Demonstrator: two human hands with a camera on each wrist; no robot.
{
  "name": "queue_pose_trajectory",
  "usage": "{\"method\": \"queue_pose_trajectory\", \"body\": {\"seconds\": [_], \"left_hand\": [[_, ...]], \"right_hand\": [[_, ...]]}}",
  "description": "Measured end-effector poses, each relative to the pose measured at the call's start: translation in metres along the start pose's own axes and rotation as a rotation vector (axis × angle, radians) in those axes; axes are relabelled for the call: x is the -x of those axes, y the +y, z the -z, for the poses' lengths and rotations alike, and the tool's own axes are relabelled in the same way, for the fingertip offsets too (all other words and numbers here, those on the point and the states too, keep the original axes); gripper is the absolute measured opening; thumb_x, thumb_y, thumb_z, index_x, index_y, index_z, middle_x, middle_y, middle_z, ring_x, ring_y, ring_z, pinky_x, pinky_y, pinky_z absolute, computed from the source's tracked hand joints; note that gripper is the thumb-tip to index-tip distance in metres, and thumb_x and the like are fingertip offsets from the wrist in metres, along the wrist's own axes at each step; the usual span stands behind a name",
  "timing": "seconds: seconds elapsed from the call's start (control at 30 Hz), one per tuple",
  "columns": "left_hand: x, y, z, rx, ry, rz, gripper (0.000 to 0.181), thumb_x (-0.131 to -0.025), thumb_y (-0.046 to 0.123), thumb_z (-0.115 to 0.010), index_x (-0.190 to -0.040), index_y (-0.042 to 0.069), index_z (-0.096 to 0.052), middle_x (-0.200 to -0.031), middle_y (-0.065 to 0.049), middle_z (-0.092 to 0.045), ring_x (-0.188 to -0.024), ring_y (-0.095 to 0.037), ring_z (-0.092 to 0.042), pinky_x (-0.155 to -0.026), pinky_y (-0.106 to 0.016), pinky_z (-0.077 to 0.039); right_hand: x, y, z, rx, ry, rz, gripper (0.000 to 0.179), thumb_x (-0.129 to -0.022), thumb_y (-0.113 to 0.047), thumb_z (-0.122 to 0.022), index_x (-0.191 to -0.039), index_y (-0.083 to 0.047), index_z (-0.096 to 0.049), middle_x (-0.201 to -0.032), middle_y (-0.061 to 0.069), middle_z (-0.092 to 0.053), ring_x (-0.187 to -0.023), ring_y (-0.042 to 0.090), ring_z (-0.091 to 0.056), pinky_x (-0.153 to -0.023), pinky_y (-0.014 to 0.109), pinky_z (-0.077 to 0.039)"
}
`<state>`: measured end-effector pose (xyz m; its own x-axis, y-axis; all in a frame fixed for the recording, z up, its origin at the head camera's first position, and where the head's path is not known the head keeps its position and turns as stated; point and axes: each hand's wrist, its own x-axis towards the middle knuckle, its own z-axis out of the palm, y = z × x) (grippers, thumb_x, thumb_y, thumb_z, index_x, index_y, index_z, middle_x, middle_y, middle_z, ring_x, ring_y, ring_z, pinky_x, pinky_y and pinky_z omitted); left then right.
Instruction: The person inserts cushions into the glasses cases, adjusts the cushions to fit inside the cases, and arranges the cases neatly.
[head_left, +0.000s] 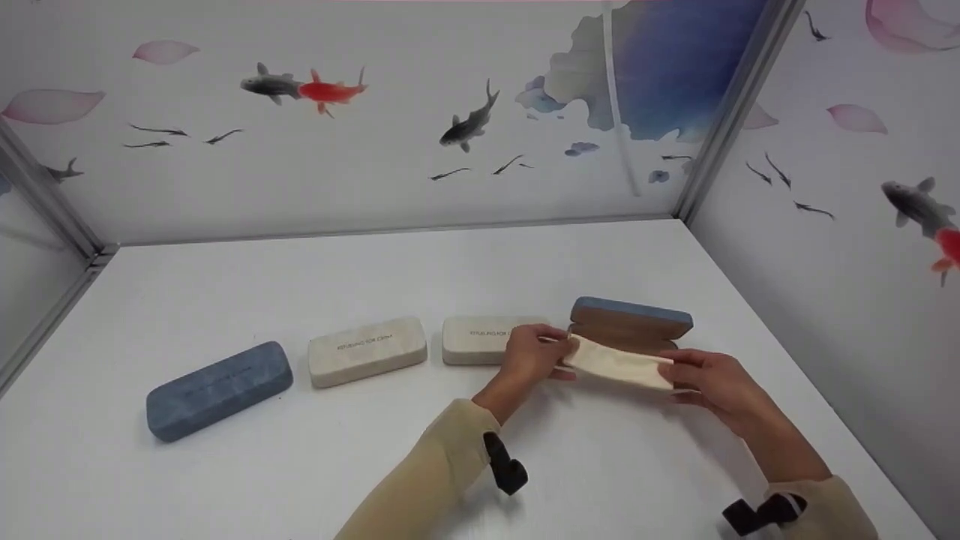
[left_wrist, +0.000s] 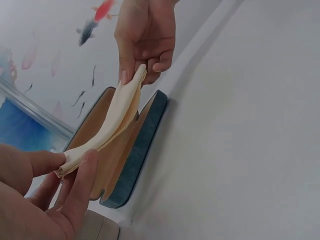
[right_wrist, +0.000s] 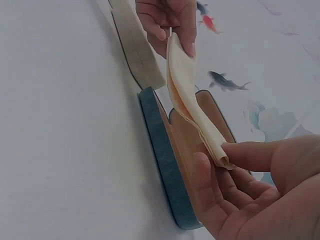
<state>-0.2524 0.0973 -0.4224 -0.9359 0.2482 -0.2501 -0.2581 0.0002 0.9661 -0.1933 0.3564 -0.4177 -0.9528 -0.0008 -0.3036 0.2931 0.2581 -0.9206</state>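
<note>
Cream fabric, a folded cloth (head_left: pixel 619 365), is stretched between both hands just above the open glasses case (head_left: pixel 630 324), which lies toward the right edge of the white tabletop (head_left: pixel 300 450), about midway between the front and back edges. The left hand (head_left: pixel 531 354) pinches one end of the cloth between thumb and curled fingers (left_wrist: pixel 80 175); the right hand (head_left: pixel 709 379) pinches the other end the same way, thumb on top and fingers (right_wrist: pixel 210 195) beneath. The cloth sags a little in the middle and hangs over the case's brown-lined inside. The case has a blue outer shell, and its lid stands up on the side toward the back edge. To the left along the tabletop lie three closed cases in a row: a beige case (head_left: pixel 484 339) just beside the left hand, another beige case (head_left: pixel 367 350) near it, and a blue case (head_left: pixel 218 389) nearest the left edge.
</note>
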Motion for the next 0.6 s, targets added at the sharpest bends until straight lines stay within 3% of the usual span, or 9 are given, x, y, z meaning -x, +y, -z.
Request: {"method": "queue_pose_trajectory", "body": {"seconds": [0.17, 0.33, 0.6], "left_hand": [[-0.005, 0.002, 0.001, -0.023, 0.037, 0.010, 0.021, -0.089, 0.001, -0.071, -0.110, -0.002, -0.071, -0.096, -0.010, -0.069, -0.073, -0.015, -0.069, -0.062, -0.028, -0.061], [-0.008, 0.002, 0.001, -0.052, 0.015, 0.022, 0.021, -0.089, 0.004, -0.073, -0.108, -0.003, -0.073, -0.096, -0.010, -0.069, -0.076, -0.016, -0.070, -0.064, -0.029, -0.062], [-0.015, 0.007, -0.007, -0.092, 0.047, 0.027, 0.018, -0.091, 0.008, -0.072, -0.106, -0.003, -0.073, -0.090, -0.011, -0.071, -0.074, -0.018, -0.073, -0.059, -0.031, -0.061]], "right_hand": [[-0.003, -0.002, 0.000, 0.029, 0.049, -0.011, 0.055, -0.093, -0.028, -0.073, -0.133, 0.006, -0.056, -0.099, -0.005, -0.066, -0.084, 0.007, -0.067, -0.080, 0.023, -0.060], [-0.006, 0.000, 0.002, 0.009, 0.106, -0.029, 0.052, -0.093, -0.030, -0.073, -0.128, 0.005, -0.055, -0.097, -0.007, -0.065, -0.084, 0.004, -0.066, -0.079, 0.021, -0.059], [-0.010, 0.003, 0.007, -0.009, 0.141, -0.055, 0.061, -0.097, -0.032, -0.068, -0.140, 0.005, -0.046, -0.101, -0.009, -0.064, -0.089, 0.002, -0.064, -0.081, 0.020, -0.058]]}}
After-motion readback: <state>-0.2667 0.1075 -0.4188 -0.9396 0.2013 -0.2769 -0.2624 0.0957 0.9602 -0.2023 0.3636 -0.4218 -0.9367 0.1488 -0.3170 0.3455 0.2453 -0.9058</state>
